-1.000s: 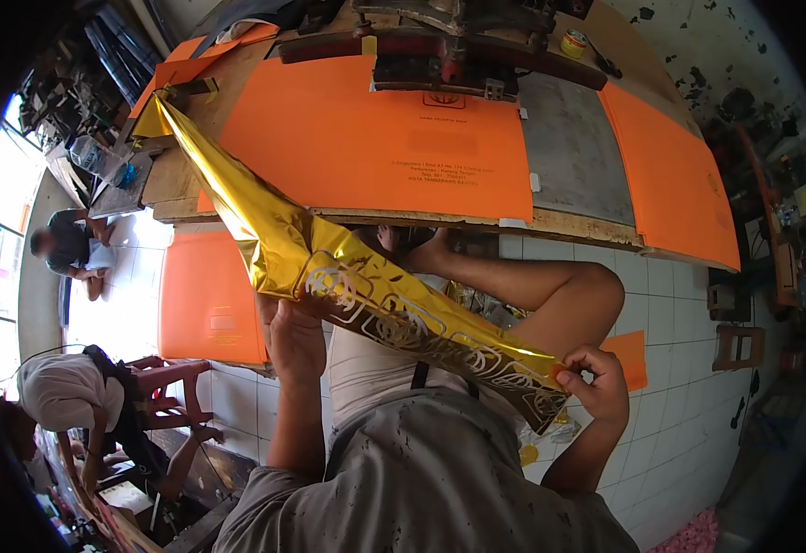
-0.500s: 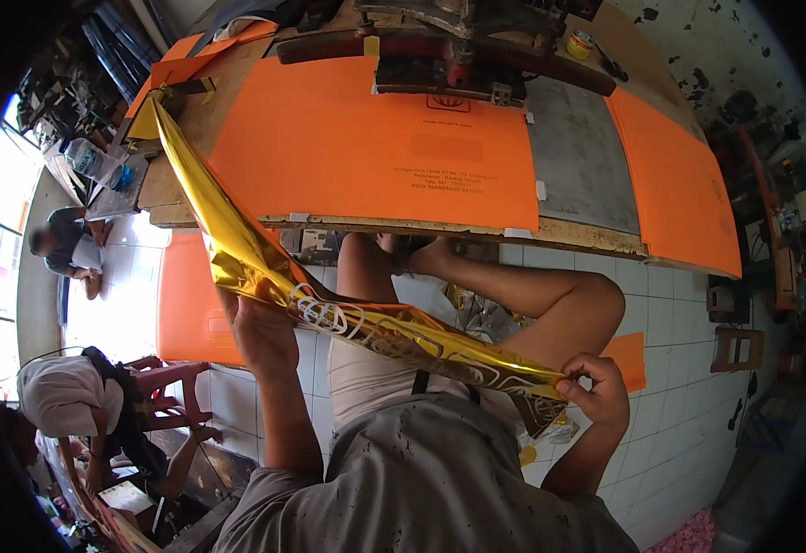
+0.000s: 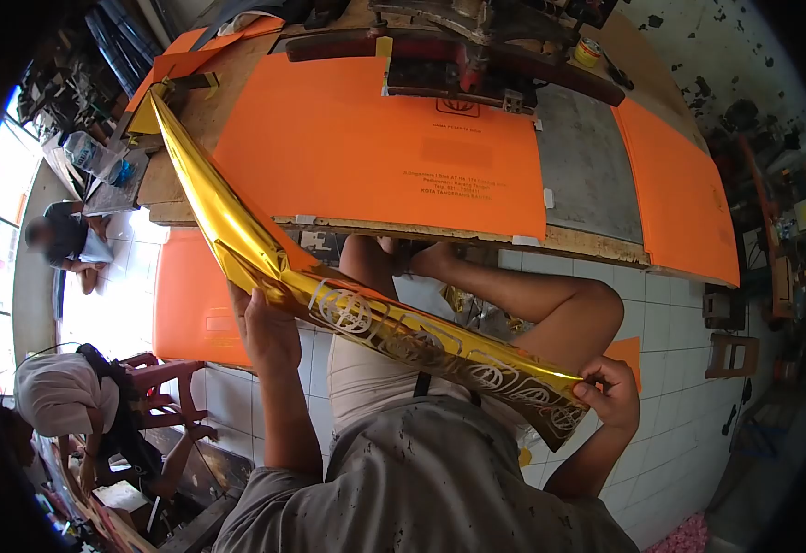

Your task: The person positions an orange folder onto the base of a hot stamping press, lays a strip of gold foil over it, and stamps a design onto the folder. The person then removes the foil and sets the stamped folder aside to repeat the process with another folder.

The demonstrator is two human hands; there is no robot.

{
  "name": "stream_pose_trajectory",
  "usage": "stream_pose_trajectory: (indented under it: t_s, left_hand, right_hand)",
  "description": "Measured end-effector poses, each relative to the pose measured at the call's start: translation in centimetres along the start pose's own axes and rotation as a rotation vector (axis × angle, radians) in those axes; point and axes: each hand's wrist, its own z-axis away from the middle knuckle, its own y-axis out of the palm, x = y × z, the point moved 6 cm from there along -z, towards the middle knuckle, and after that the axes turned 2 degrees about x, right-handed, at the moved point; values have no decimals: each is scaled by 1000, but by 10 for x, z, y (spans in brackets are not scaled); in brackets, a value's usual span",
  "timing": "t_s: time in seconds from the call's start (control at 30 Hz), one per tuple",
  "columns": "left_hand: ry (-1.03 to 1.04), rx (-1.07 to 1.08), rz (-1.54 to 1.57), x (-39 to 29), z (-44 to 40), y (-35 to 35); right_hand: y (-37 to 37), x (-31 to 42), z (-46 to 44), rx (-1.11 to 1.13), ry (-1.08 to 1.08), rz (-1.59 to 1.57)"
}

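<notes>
Free room lies above the flat orange sheet (image 3: pixel 329 152), between the shiny gold foil (image 3: pixel 207 189) left and dark metal press (image 3: pixel 454 81) far.

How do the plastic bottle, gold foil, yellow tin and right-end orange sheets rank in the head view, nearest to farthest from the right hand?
1. Gold foil: in the right hand's grip.
2. Orange sheets: table's right end.
3. Yellow tin: table's far side.
4. Plastic bottle: far left.
</notes>
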Motion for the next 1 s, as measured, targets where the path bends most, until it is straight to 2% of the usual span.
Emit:
stream_pose_trajectory:
  t_s: [0.07, 0.17, 0.27, 0.4, 0.5, 0.53, 0.63, 0.67, 0.7, 0.8, 0.83, 0.9, 0.97, 1.0]
  left_hand:
    - [-12, -15, -24, 4, -1, -5]
    - [-89, 156, 52, 14, 1, -8]
    - [-71, 93, 38, 10, 3, 7]
    - [-79, 107, 37, 9, -2, 19]
    - [-182, 262, -116, 14, -7, 23]
    - [-162, 119, -269, 8, -9, 36]
    - [-426, 396, -801, -13, -32, 32]
    - [-286, 273, -778, -27, -43, 37]
    - [-190, 239, -857, -38, -60, 25]
    - [403, 217, -1371, -80, -118, 49]
    - [444, 309, -1439, -82, -145, 55]
    - [635, 444, -1610, -70, -190, 57]
    - [721, 558, -1704, -55, -227, 49]
    - [674, 613, -1700, -48, -238, 47]
  right_hand:
    - [-2, 0, 1, 10, 17, -15]
    - [2, 3, -2, 31, 4, 26]
    - [5, -1, -4, 22, 30, 16]
    - [-16, -12, 6, -145, 107, -33]
    - [-44, -16, 11, -291, 84, 27]
    - [-52, -10, 8, -316, 73, 48]
    - [-90, -12, -3, -360, 41, 171]
    - [-106, -14, -9, -371, 29, 222]
    - [-118, -11, -17, -358, 42, 275]
    - [-155, 0, -44, -356, 107, 427]
    - [-168, -2, -52, -377, 143, 471]
    - [-203, -20, -72, -363, 68, 502]
    - [-222, -19, -95, -343, 59, 497]
    - [-227, -15, -104, -327, 92, 474]
